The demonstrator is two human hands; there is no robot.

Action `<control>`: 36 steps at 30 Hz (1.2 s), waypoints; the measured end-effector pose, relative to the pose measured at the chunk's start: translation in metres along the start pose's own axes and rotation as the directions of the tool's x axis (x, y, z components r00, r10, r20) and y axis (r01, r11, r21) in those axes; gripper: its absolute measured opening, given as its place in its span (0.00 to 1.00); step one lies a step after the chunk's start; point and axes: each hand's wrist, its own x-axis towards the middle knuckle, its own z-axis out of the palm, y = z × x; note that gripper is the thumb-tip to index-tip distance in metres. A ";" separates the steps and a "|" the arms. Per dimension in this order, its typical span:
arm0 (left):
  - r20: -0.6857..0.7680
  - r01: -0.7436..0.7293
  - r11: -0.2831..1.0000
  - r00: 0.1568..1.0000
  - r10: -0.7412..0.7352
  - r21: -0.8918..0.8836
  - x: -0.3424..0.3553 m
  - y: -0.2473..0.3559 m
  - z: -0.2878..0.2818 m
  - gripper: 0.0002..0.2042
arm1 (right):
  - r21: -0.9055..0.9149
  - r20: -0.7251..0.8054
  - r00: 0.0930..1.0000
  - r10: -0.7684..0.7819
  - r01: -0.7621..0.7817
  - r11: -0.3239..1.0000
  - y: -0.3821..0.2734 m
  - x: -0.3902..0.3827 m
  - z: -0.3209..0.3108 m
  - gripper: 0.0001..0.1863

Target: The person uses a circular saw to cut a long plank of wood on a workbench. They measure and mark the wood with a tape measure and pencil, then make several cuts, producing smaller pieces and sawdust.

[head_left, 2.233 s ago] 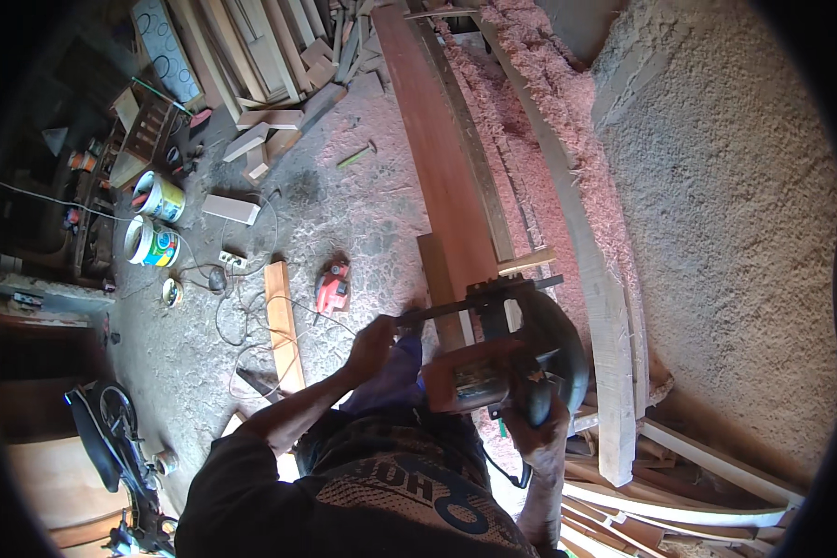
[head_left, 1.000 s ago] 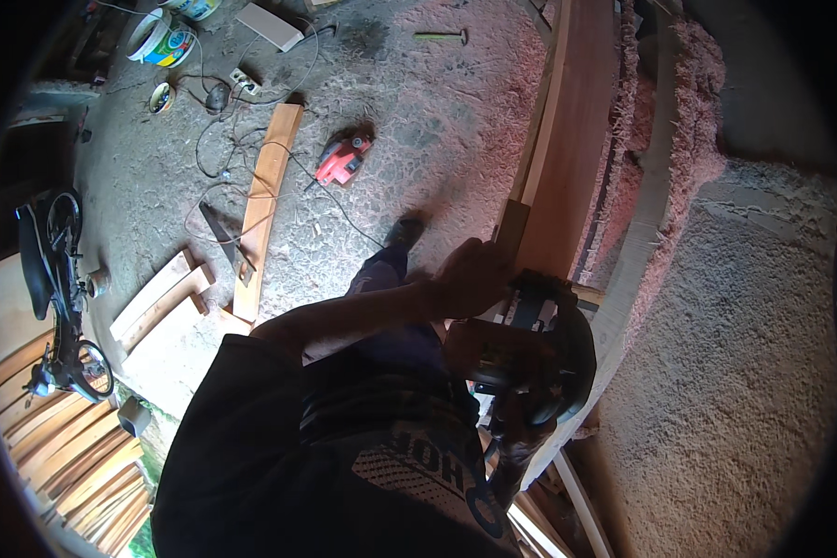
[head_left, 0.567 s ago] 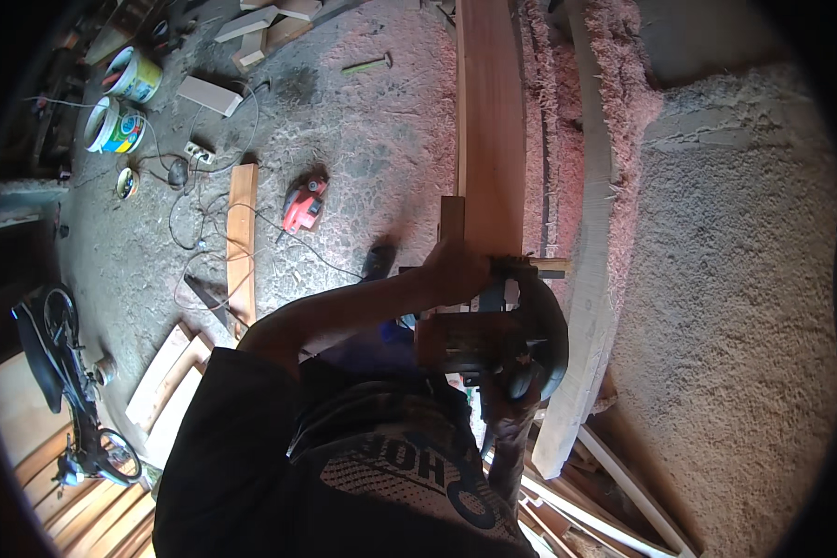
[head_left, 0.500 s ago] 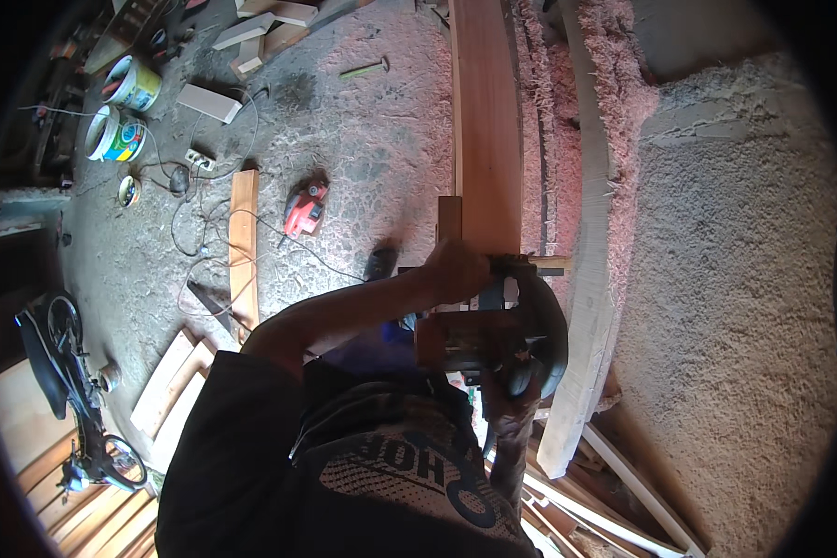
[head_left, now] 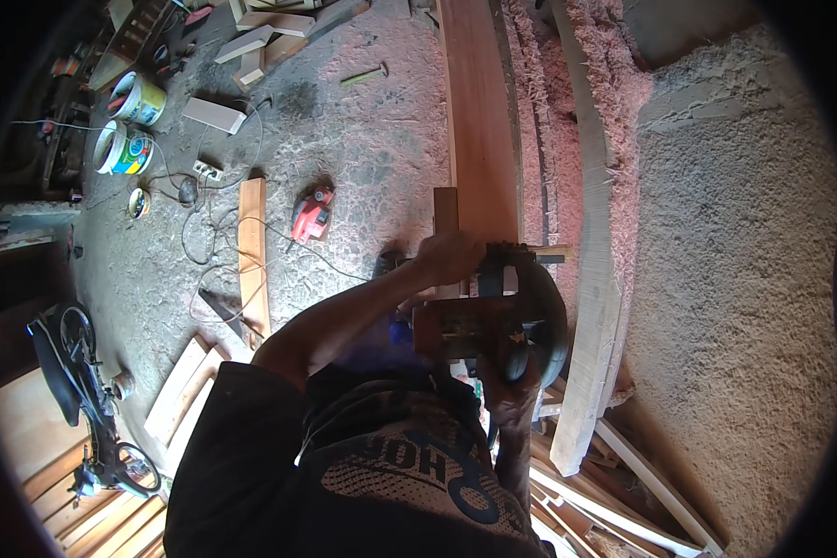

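A long reddish wooden board (head_left: pixel 479 121) runs away from me. Across its near part sits a circular saw (head_left: pixel 465 325), dark with a reddish motor housing and a rounded guard on its right. My right hand (head_left: pixel 514 389) is closed around the saw's rear handle. Just ahead of the saw, my left hand (head_left: pixel 451 257) is closed over a dark, straight-edged block (head_left: pixel 445 210) lying along the board's left edge; it may be the stock of a square. The fingertips and the saw's cutting edge are hidden.
A rough plank (head_left: pixel 591 307) lies to the right amid shavings, beside a textured wall (head_left: pixel 716 279). On the floor at left are a red power tool (head_left: pixel 312 214), cords, a loose board (head_left: pixel 252 251), a hammer (head_left: pixel 364 74) and buckets (head_left: pixel 124 149). A motorcycle (head_left: pixel 88 391) stands farther left.
The view has shifted slightly, so the floor items sit a little farther right. Both hands keep their grips; the saw stays at nearly the same place on the board.
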 end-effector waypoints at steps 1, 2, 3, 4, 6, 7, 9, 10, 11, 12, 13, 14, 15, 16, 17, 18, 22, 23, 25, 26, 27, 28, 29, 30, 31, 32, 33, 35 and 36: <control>-0.080 -0.018 0.998 0.997 0.013 -0.056 -0.010 0.009 -0.017 0.13 | -0.001 -0.020 0.999 0.025 -0.025 1.000 -0.002 -0.002 -0.003 0.23; -0.166 -0.025 0.994 0.986 0.007 -0.103 -0.023 0.011 -0.032 0.13 | 0.007 -0.026 0.999 0.045 -0.045 0.999 -0.003 -0.003 -0.003 0.23; -0.226 0.001 0.996 0.974 -0.021 -0.091 -0.034 0.001 -0.033 0.12 | 0.019 -0.019 0.998 0.055 -0.055 0.998 -0.004 -0.002 -0.003 0.24; -0.285 0.026 0.997 0.957 -0.047 -0.080 -0.044 -0.011 -0.032 0.12 | 0.030 -0.013 0.998 0.066 -0.066 0.997 -0.004 -0.002 -0.003 0.25; -0.335 -0.022 0.996 0.942 -0.009 -0.089 -0.057 -0.024 -0.019 0.13 | 0.029 -0.035 0.997 0.064 -0.063 0.998 -0.001 -0.003 0.000 0.28; -0.328 -0.098 0.990 0.943 0.058 -0.106 -0.062 -0.028 -0.010 0.13 | 0.018 -0.066 0.997 0.049 -0.047 0.999 0.004 -0.005 0.002 0.30; -0.270 -0.133 0.987 0.957 0.103 -0.093 -0.065 -0.021 -0.009 0.15 | 0.030 -0.090 0.995 0.049 -0.046 0.998 0.007 -0.006 0.002 0.34; -0.217 -0.096 0.994 0.973 0.082 -0.058 -0.061 -0.017 -0.008 0.16 | 0.056 -0.086 0.994 0.063 -0.058 0.997 0.008 -0.004 0.003 0.36; -0.165 -0.062 0.998 0.985 0.057 -0.023 -0.057 -0.012 -0.009 0.16 | 0.080 -0.081 0.994 0.076 -0.069 0.994 0.007 -0.002 0.004 0.38; -0.184 -0.066 0.997 0.981 0.055 -0.051 -0.054 -0.013 -0.006 0.16 | 0.047 -0.062 0.993 0.099 -0.096 0.994 0.008 -0.003 0.002 0.38; -0.203 -0.069 0.994 0.978 0.052 -0.079 -0.052 -0.014 -0.002 0.15 | 0.013 -0.044 0.991 0.123 -0.122 0.992 0.008 -0.006 0.000 0.38; -0.223 -0.074 0.992 0.974 0.050 -0.104 -0.051 -0.015 0.000 0.15 | -0.018 -0.027 0.989 0.146 -0.146 0.989 0.008 -0.007 -0.001 0.39; -0.225 -0.064 0.992 0.974 0.037 -0.112 -0.049 -0.016 0.003 0.14 | 0.003 -0.009 0.983 0.185 -0.185 0.983 0.008 -0.007 -0.002 0.38; -0.228 -0.053 0.991 0.973 0.024 -0.121 -0.049 -0.017 0.005 0.13 | 0.024 0.011 0.975 0.224 -0.224 0.974 0.007 -0.006 -0.003 0.37; -0.230 -0.043 0.991 0.973 0.012 -0.130 -0.048 -0.015 0.005 0.13 | 0.012 0.011 0.977 0.214 -0.214 0.977 0.008 -0.005 -0.003 0.35; -0.221 -0.031 0.990 0.975 -0.001 -0.140 -0.047 -0.014 0.004 0.12 | 0.000 0.012 0.979 0.203 -0.203 0.979 0.009 -0.004 -0.004 0.33; -0.245 -0.040 0.989 0.970 0.005 -0.142 -0.046 -0.015 0.007 0.08 | 0.005 -0.002 0.995 0.104 -0.104 0.995 0.019 -0.005 -0.003 0.27; -0.267 -0.059 0.990 0.963 0.022 -0.131 -0.045 -0.014 0.006 0.07 | 0.050 0.002 0.993 0.116 -0.116 0.992 0.019 -0.005 -0.004 0.27; -0.246 -0.033 0.987 0.969 -0.007 -0.158 -0.045 -0.012 0.004 0.06 | -0.005 0.019 0.996 0.091 -0.091 0.996 0.017 -0.004 -0.005 0.27; -0.238 -0.023 0.985 0.971 -0.018 -0.169 -0.044 -0.011 0.002 0.06 | -0.032 0.026 0.997 0.075 -0.074 0.997 0.015 -0.002 -0.006 0.28; -0.246 -0.031 0.983 0.969 -0.014 -0.178 -0.044 -0.011 0.002 0.06 | -0.027 0.035 0.993 0.112 -0.111 0.993 0.013 -0.002 -0.007 0.27; -0.253 -0.039 0.981 0.967 -0.010 -0.188 -0.044 -0.012 0.003 0.06 | -0.023 0.044 0.988 0.149 -0.148 0.989 0.012 -0.003 -0.009 0.27; -0.261 -0.049 0.979 0.965 -0.004 -0.196 -0.043 -0.011 0.002 0.07 | -0.019 0.050 0.982 0.185 -0.184 0.983 0.011 -0.003 -0.011 0.26; -0.242 -0.036 0.980 0.970 -0.012 -0.195 -0.043 -0.011 0.002 0.07 | -0.023 0.042 0.986 0.164 -0.163 0.986 0.014 -0.003 -0.011 0.27; -0.223 -0.023 0.981 0.975 -0.021 -0.194 -0.042 -0.012 0.001 0.08 | -0.028 0.034 0.989 0.144 -0.143 0.989 0.019 -0.004 -0.011 0.27; -0.201 -0.010 0.981 0.979 -0.030 -0.192 -0.042 -0.012 0.000 0.10 | -0.031 0.025 0.992 0.125 -0.124 0.992 0.019 -0.003 -0.010 0.27; -0.201 -0.012 0.981 0.979 -0.027 -0.193 -0.041 -0.013 0.000 0.10 | -0.041 0.022 0.991 0.135 -0.134 0.990 0.018 -0.004 -0.011 0.26; -0.202 -0.016 0.981 0.979 -0.024 -0.192 -0.040 -0.014 0.001 0.10 | -0.059 0.017 0.988 0.153 -0.152 0.987 0.014 -0.003 -0.011 0.26; -0.207 -0.015 0.981 0.978 -0.026 -0.193 -0.040 -0.013 0.001 0.10 | -0.087 0.018 0.997 0.076 -0.074 0.993 0.016 -0.001 -0.010 0.26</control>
